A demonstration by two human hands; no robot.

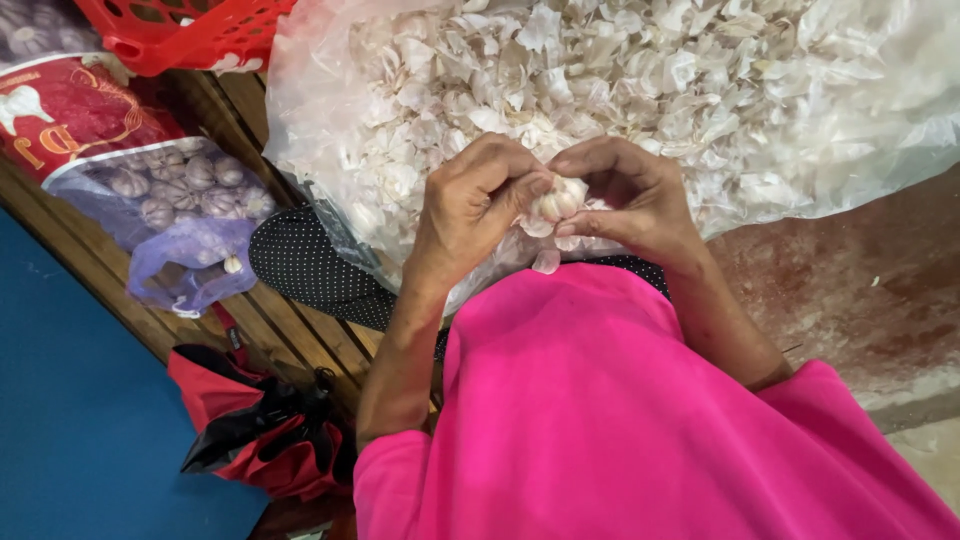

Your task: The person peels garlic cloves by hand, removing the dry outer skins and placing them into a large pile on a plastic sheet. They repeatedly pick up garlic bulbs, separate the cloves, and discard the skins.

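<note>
Both hands meet at picture centre on a garlic bulb: the left hand has its fingers curled shut on the bulb from 9 o'clock, the right hand pinches it from 3 o'clock. Behind, at 12 o'clock, a clear bag of garlic skins. At 9 o'clock lies a mesh sack of garlic bulbs on the wooden surface

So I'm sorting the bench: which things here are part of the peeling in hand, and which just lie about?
In use:
left hand
right hand
garlic bulb, gripped by both
clear bag of peeled skins

Lying about:
mesh bag of whole garlic
red basket
red and black folded bag
dotted black cloth
</note>
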